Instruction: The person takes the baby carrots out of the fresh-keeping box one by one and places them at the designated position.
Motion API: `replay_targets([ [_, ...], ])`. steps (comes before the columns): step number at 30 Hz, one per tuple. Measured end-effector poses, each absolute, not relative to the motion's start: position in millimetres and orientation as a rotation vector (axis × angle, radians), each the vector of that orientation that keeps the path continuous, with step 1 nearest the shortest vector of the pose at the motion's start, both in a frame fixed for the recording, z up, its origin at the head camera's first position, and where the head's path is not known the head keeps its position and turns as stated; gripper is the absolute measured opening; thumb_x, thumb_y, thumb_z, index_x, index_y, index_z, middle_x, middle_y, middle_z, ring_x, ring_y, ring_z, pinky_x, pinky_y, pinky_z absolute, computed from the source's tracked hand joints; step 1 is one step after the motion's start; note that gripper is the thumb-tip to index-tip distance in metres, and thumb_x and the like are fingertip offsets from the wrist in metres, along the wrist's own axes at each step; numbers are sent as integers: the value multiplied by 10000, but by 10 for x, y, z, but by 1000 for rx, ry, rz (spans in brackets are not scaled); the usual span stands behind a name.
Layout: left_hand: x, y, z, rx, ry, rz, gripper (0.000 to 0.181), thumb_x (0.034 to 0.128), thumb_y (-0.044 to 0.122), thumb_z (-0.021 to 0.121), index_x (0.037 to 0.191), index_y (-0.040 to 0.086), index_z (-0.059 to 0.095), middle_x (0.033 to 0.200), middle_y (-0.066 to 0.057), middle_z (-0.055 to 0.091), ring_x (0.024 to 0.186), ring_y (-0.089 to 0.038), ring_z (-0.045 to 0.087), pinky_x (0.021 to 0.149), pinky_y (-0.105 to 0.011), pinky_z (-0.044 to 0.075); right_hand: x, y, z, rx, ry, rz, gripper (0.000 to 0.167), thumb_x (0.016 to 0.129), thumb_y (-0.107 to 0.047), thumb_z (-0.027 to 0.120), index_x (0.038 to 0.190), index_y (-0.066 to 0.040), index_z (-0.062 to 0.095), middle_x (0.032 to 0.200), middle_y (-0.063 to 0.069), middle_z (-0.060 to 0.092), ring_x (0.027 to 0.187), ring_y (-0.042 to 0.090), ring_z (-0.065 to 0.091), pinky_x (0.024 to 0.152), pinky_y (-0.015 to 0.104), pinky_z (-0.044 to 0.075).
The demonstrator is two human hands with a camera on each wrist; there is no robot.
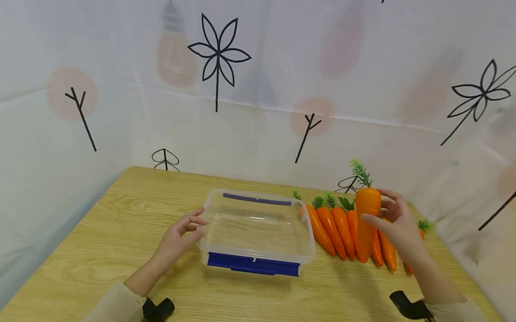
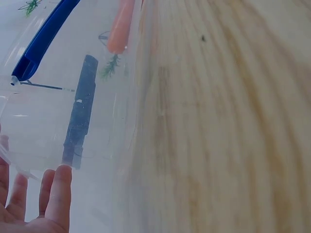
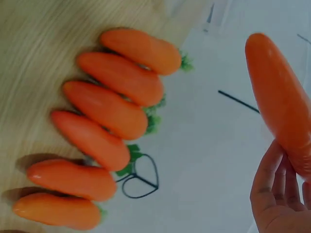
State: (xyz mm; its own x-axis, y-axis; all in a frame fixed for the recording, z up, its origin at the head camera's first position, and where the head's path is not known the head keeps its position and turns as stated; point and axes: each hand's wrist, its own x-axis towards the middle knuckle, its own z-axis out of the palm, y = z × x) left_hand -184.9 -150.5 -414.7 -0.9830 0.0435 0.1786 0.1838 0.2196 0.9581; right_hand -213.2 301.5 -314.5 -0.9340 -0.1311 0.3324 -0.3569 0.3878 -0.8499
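Note:
In the head view my right hand (image 1: 398, 226) grips an orange carrot (image 1: 366, 222) near its leafy top, tip pointing down, raised in front of the row of carrots (image 1: 331, 229). The right wrist view shows the fingers around its thick end. My left hand (image 1: 180, 237) is at the left side of a clear plastic container (image 1: 254, 229) with blue clips, its fingers extended at the wall and not curled round it. The container has no lid on and nothing visible inside it. In the left wrist view the fingertips (image 2: 60, 179) lie against the clear plastic.
Several carrots with green tops lie side by side right of the container, one more (image 1: 421, 235) partly behind my right wrist. A wooden table (image 1: 158, 189) bears everything. Behind it hangs a white patterned cloth (image 1: 263, 82). Both wrists wear black devices (image 1: 157, 311).

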Motion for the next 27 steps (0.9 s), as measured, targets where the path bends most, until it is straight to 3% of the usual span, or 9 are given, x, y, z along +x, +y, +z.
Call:
replay_targets([
  [4, -1851, -1500, -4139, -207, -2362, -1892, 240, 907, 129, 613, 1106, -5, 593, 1438, 4, 385, 1107, -287, 465, 868, -410, 442, -2109, 3156, -3215, 364, -2356, 1645, 494, 874, -59, 647, 1243, -277, 401, 1050, -163, 551, 857, 13, 549, 683, 149, 480],
  [16, -1847, -1511, -4137, -204, -2362, -1888, 248, 907, 136, 616, 1108, -7, 593, 1438, 3, 385, 1109, -286, 464, 872, -414, 441, -2116, 3586, -3429, 190, -2203, 1817, 457, 857, -19, 653, 1161, -292, 448, 993, -196, 558, 829, -42, 547, 658, 102, 458],
  [23, -1843, -1504, -4133, -195, -2357, -1895, 236, 906, 115, 611, 1106, -9, 594, 1434, 6, 390, 1105, -286, 472, 864, -407, 444, -2163, 3886, -3577, 5, -2346, 1616, 424, 861, -142, 678, 1132, -345, 422, 931, -264, 497, 793, -111, 513, 629, 99, 455],
  [25, -1840, -1504, -4132, -192, -2357, -1893, 235, 907, 116, 611, 1105, -9, 594, 1434, 4, 390, 1105, -287, 474, 866, -412, 444, -2185, 3960, -3620, -43, -2394, 1555, 428, 868, -187, 672, 1165, -337, 403, 928, -263, 474, 785, -125, 502, 628, 105, 460],
  [27, -1837, -1505, -4132, -191, -2360, -1890, 237, 908, 124, 611, 1107, -5, 594, 1435, 6, 389, 1107, -284, 472, 868, -418, 444, -2213, 4014, -3655, -97, -2428, 1514, 471, 870, -224, 669, 1254, -265, 399, 955, -211, 467, 767, -120, 496, 623, 120, 470],
])
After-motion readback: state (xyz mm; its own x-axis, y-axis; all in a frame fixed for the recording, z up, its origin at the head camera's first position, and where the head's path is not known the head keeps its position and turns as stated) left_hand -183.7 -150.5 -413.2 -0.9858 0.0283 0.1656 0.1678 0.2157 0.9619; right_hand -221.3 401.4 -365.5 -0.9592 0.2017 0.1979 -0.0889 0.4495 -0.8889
